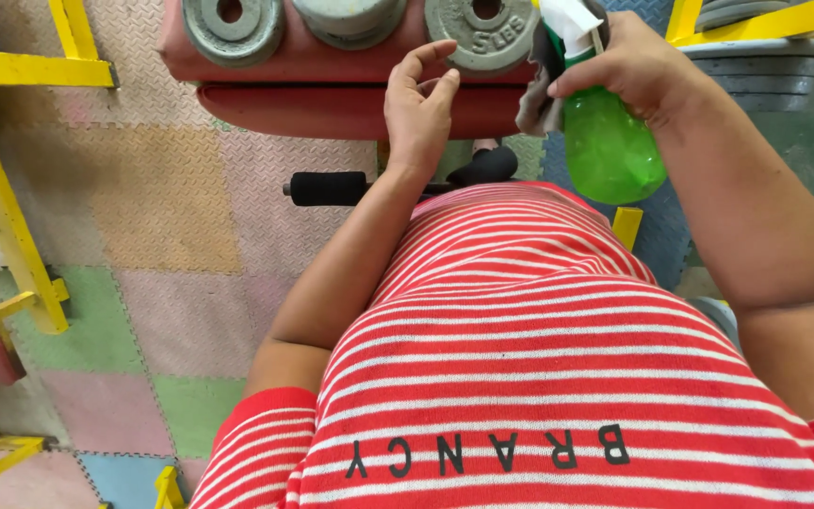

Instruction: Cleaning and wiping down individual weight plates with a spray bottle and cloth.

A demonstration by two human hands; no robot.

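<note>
My right hand [628, 66] grips a green spray bottle [608, 146] with a white trigger head, and a grey cloth [539, 90] is bunched under the same hand. My left hand [418, 106] hovers over the edge of a red padded bench [332, 90], fingers loosely curled and holding nothing. Three grey weight plates lie on the bench top: one at the left [233, 26], one in the middle [350, 19], one [482, 33] just beside my left fingertips. My red and white striped shirt fills the lower view.
A black foam-covered bar [327, 188] sticks out below the bench. Yellow metal frames stand at the left [2, 207] and upper right [784, 19], with stacked plates [756, 71] at the right. Coloured foam floor mats [162, 245] cover the ground.
</note>
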